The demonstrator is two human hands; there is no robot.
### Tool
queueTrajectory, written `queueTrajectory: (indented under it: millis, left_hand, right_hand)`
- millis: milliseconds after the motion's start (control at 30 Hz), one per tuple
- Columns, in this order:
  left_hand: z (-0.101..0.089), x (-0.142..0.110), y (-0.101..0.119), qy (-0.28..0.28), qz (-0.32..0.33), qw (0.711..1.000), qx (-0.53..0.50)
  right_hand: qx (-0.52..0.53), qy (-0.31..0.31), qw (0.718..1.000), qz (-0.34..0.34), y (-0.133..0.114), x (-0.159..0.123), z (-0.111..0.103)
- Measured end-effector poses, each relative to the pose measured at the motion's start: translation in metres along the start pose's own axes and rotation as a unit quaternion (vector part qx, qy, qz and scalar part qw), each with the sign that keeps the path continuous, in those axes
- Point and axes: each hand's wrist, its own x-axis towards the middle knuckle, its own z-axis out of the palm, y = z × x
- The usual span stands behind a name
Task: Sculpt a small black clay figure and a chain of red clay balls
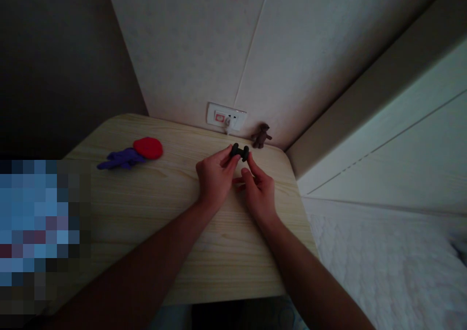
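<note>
A small black dumbbell-shaped piece [241,151], perhaps of modelling clay, is held up over the wooden table [146,252]. My left hand [217,177] pinches it between thumb and fingers at its left end and underside. Beside it, my right hand [260,191] touches the right end with the index fingertip; its thumb stands apart and the other fingers are loosely curled. Behind my right hand, a small brown figure [261,136] with a head, arms and legs stands at the table's back edge.
On the left of the table, a purple lumpy piece [124,158] touches a flat red round piece [148,148]. A wall socket [226,117] with a plug sits behind the table. White quilted bedding [365,262] lies to the right. The lower left is blurred out.
</note>
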Motion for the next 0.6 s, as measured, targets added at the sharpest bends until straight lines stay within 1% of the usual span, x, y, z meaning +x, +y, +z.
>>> queueTrajectory:
  millis: [167,367,600]
  left_hand:
    - [-0.0001,-0.0001,0.0008,0.004,-0.001,1.0,0.0]
    - [-0.0015,0.0006,-0.0002,0.001,0.0,1.0,-0.013]
    - [-0.0031,0.0011,0.0006,0.0,0.008,1.0,-0.005]
  right_hand:
    - [-0.01,-0.029,0.999,-0.011,0.0007,-0.0003,-0.0008]
    - [0.0,-0.049,0.999,-0.011,0.004,0.0006,-0.0007]
    - [-0.004,-0.049,0.999,-0.022,0.0063,0.0004,-0.002]
